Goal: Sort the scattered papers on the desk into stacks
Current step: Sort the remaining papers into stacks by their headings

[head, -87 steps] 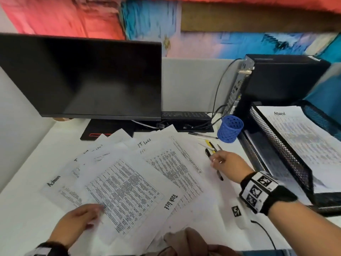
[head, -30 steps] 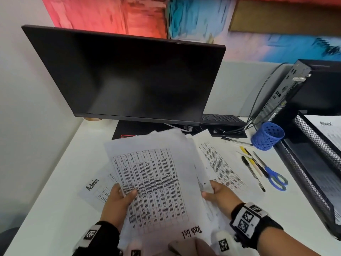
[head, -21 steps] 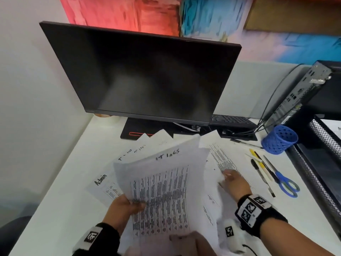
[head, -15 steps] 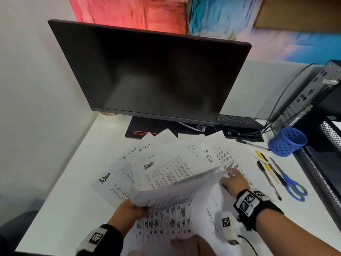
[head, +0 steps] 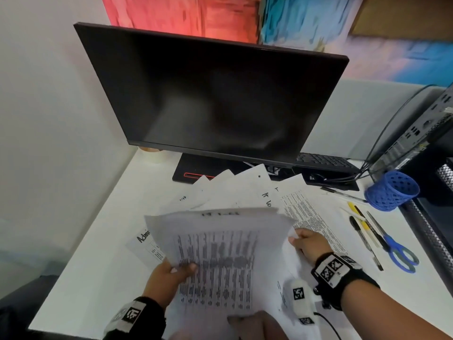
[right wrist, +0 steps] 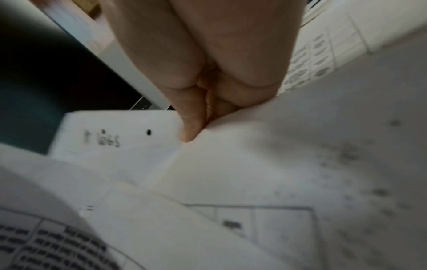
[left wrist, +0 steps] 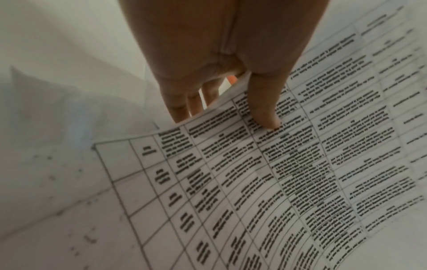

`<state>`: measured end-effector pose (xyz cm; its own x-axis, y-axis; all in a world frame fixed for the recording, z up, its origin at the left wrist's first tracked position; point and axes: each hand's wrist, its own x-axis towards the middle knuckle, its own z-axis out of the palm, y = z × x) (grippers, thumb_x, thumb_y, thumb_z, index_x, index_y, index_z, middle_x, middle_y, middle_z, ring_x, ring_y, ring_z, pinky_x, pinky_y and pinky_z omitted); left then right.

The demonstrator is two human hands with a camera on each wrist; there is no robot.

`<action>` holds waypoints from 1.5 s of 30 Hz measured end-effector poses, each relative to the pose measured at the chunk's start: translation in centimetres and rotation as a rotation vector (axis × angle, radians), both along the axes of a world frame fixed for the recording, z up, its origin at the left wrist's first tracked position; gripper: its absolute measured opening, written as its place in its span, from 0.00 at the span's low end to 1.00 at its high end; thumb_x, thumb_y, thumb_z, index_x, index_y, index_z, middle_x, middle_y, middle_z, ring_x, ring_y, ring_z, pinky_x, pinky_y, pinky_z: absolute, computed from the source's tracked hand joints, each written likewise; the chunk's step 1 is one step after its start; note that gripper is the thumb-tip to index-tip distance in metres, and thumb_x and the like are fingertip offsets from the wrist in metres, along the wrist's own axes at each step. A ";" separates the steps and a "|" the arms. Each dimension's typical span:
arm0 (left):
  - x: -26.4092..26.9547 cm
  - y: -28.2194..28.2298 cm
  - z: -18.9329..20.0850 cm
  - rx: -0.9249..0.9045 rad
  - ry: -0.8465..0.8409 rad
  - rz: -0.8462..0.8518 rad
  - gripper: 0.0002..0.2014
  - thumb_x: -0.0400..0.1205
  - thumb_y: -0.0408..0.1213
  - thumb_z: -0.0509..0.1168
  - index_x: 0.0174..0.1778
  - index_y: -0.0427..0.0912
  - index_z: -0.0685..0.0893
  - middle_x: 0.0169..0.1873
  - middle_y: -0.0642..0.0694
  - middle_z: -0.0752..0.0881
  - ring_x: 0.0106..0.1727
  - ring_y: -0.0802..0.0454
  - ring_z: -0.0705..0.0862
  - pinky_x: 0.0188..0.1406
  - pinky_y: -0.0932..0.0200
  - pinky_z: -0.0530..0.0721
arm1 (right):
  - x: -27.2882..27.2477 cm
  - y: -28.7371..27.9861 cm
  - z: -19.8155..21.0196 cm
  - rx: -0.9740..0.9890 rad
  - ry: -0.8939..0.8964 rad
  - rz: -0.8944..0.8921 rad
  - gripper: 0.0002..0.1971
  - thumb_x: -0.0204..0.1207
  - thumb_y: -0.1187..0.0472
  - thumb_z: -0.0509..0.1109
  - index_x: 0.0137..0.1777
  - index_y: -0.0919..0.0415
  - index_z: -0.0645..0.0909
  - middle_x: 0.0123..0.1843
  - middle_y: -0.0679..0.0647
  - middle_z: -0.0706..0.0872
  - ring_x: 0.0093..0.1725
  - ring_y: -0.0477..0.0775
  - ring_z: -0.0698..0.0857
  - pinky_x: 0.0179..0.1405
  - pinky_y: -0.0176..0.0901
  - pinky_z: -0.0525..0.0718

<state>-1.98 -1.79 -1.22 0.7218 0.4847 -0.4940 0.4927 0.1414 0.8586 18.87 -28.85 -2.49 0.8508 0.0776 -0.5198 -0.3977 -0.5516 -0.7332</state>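
- Left hand (head: pixel 169 278) pinches the lifted printed sheet (head: pixel 220 253) at its left edge, thumb on top, fingers under; left wrist view confirms it.
- Right hand (head: pixel 309 244) sits at the sheet's right edge. Right wrist view shows fingers bunched against a paper edge, so it looks like a pinch, but which sheet is unclear.
- Remaining papers (head: pixel 245 192) lie fanned on the white desk (head: pixel 103 229) between the monitor (head: pixel 210 94) and the person. Handwritten headers partly readable: "Admin" page (head: pixel 147 239) at left, an "IT logs" page (head: pixel 267 197) further back.
- Doing this step well, my read: check the header before putting the sheet down, support both edges so it doesn't buckle, and square it onto matching pages.
- Sorting looks early; no separate stack visible.
- Containers: blue mesh pen cup (head: pixel 391 191) lies tipped on its side, nothing visible inside. Pens (head: pixel 365 239) and blue scissors (head: pixel 397 249) lie loose on the desk just beside it.
- Black mesh tray (head: pixel 431 231) at the right edge; contents out of view.
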 end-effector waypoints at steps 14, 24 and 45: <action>2.4 -1.6 2.1 0.056 -0.041 -0.006 0.07 0.76 0.41 0.72 0.47 0.44 0.88 0.42 0.46 0.92 0.50 0.45 0.88 0.60 0.37 0.82 | -3.4 -0.6 1.9 0.536 0.090 -0.243 0.05 0.76 0.76 0.64 0.47 0.71 0.82 0.31 0.61 0.87 0.25 0.53 0.85 0.29 0.40 0.85; 3.8 0.5 7.4 0.363 -0.253 -0.192 0.46 0.74 0.27 0.73 0.71 0.78 0.57 0.36 0.61 0.89 0.40 0.65 0.86 0.45 0.72 0.81 | 2.5 -4.7 9.5 0.169 -0.354 0.039 0.15 0.79 0.76 0.61 0.41 0.58 0.83 0.33 0.56 0.86 0.34 0.56 0.81 0.34 0.35 0.87; 1.7 -1.5 4.4 0.247 -0.146 -0.259 0.20 0.60 0.55 0.81 0.41 0.47 0.90 0.43 0.48 0.91 0.46 0.53 0.89 0.49 0.52 0.83 | 1.9 -7.2 1.2 -0.615 -0.038 0.554 0.34 0.79 0.55 0.63 0.82 0.62 0.54 0.81 0.63 0.60 0.81 0.62 0.59 0.76 0.46 0.62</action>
<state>-0.31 -3.32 3.20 0.8901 0.3682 -0.2686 0.3553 -0.1913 0.9150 20.78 -36.06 -1.32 0.7907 0.2026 -0.5777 0.0692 -0.9672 -0.2445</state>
